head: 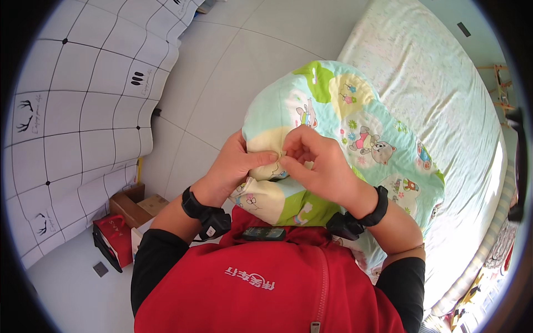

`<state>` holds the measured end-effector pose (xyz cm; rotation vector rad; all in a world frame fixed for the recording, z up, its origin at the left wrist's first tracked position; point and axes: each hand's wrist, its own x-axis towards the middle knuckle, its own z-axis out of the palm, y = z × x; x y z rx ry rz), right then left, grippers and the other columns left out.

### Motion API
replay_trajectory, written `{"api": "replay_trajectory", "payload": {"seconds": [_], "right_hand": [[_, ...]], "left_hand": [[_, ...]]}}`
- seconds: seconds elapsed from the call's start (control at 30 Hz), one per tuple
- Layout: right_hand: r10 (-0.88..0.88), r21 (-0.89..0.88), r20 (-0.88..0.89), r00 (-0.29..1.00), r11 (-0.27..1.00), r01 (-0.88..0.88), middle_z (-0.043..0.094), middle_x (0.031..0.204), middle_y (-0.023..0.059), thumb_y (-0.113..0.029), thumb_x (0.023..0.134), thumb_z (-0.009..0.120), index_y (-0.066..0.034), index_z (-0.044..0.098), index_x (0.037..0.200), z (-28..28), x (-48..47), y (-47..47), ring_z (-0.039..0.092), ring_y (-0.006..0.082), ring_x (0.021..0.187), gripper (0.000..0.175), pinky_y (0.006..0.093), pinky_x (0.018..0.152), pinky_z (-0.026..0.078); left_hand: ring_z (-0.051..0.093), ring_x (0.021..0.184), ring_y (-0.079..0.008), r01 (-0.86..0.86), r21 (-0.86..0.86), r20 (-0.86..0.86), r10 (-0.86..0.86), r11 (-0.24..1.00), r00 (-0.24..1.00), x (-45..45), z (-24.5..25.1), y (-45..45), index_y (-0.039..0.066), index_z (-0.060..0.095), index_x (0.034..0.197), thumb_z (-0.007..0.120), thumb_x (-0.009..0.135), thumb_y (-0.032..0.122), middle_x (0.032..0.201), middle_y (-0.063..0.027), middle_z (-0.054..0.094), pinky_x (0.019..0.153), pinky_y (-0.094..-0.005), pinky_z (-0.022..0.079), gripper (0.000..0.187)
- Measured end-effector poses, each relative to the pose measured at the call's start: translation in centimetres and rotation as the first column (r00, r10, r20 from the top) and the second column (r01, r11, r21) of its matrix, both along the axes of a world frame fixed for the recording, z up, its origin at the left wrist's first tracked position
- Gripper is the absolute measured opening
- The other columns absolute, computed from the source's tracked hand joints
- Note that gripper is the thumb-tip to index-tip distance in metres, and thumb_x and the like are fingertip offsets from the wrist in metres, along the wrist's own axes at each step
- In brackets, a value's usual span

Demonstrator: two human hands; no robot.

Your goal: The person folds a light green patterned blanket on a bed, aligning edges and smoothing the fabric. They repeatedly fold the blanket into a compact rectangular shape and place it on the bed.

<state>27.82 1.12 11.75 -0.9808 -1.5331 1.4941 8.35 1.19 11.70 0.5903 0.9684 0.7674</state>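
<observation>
A padded cloth bundle (366,112), light green and yellow with printed cartoon bears, lies across the lap and reaches right onto the bed. My left hand (233,162) grips its near edge, the thumb pressing on top of a yellow patch and the fingers hidden behind the cloth. Beside that thumb, the fingertips of my right hand (318,160) pinch together at the seam. Something small and pale shows at the pinch, too small to tell whether it is thread, a zip pull or cloth. A fold of the same fabric (266,202) hangs below both hands.
A dark phone (263,234) lies on the lap against the red apron (250,308). To the right is a bed with a pale sheet (449,125). On the left hangs a white checked curtain (91,112), with a cardboard box (127,204) and red bag (114,239) below.
</observation>
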Motion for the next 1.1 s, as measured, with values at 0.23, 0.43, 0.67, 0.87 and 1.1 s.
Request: {"api": "replay_trajectory", "payload": {"seconds": [0.23, 0.43, 0.67, 0.87, 1.1], "right_hand": [[-0.089, 0.624, 0.425, 0.901, 0.75, -0.22, 0.054, 0.076, 0.0104, 0.001, 0.071, 0.061, -0.0004, 0.052, 0.086, 1.8, -0.2, 0.9, 0.056, 0.0293, 0.063, 0.017, 0.0365, 0.058, 0.05], [0.024, 0.224, 0.078, 0.997, 0.974, -0.041, 0.057, 0.075, 0.0111, 0.001, 0.085, 0.055, 0.0002, 0.047, 0.09, 2.6, -0.8, 2.5, 0.059, 0.0212, 0.061, 0.01, 0.0319, 0.056, 0.05], [-0.019, -0.22, -0.21, 0.977, 0.975, -0.029, 0.061, 0.079, 0.0103, -0.003, 0.1, 0.039, -0.0024, 0.04, 0.101, 1.9, -0.3, 3.8, 0.059, 0.0133, 0.064, 0.001, 0.0259, 0.059, 0.05], [-0.027, 0.092, -0.266, 0.963, 0.994, 0.054, 0.058, 0.074, 0.0067, -0.005, 0.097, 0.049, -0.0039, 0.046, 0.1, 1.8, -1.1, 1.5, 0.06, 0.0145, 0.063, 0.005, 0.0283, 0.056, 0.048], [0.205, 0.632, 0.208, 0.956, 0.718, -0.291, 0.059, 0.088, 0.0097, -0.004, 0.079, 0.062, -0.0049, 0.056, 0.097, 1.5, -0.8, -0.6, 0.062, 0.026, 0.082, 0.019, 0.034, 0.062, 0.052]], "left_hand": [[0.063, 0.102, -0.0163, 0.056, 0.082, -0.108, -0.047, 0.995, 0.993, 0.3, 0.5, 0.3, 0.0, 0.053, 0.122, 0.072, 0.08, 0.004, 0.114, -0.008, 0.063, 0.087, -0.0305, 0.052, 0.046], [0.061, 0.104, -0.0169, -0.042, 0.13, -0.112, 0.057, 0.991, 0.992, -0.2, -0.7, 0.1, 0.0, 0.049, 0.124, 0.067, 0.082, 0.001, 0.118, -0.0098, 0.059, 0.089, -0.0321, 0.051, 0.045], [0.058, 0.101, -0.0143, -0.028, 0.462, -0.196, 0.133, 0.886, 0.971, -0.6, -1.9, -0.8, 0.004, 0.054, 0.118, 0.059, 0.086, -0.001, 0.111, -0.0064, 0.056, 0.088, -0.0282, 0.048, 0.033], [0.058, 0.092, -0.0117, 0.312, 0.28, -0.493, -0.143, 0.908, 0.858, -1.7, -2.9, -0.2, 0.001, 0.065, 0.095, 0.056, 0.088, 0.002, 0.096, -0.0032, 0.059, 0.082, -0.0249, 0.046, 0.012], [0.06, 0.077, -0.0093, 0.251, -0.102, -0.007, -0.253, 0.962, 0.967, -1.0, -1.5, 0.8, -0.003, 0.066, 0.09, 0.062, 0.087, 0.007, 0.088, -0.0051, 0.066, 0.069, -0.0242, 0.049, 0.012]]}}
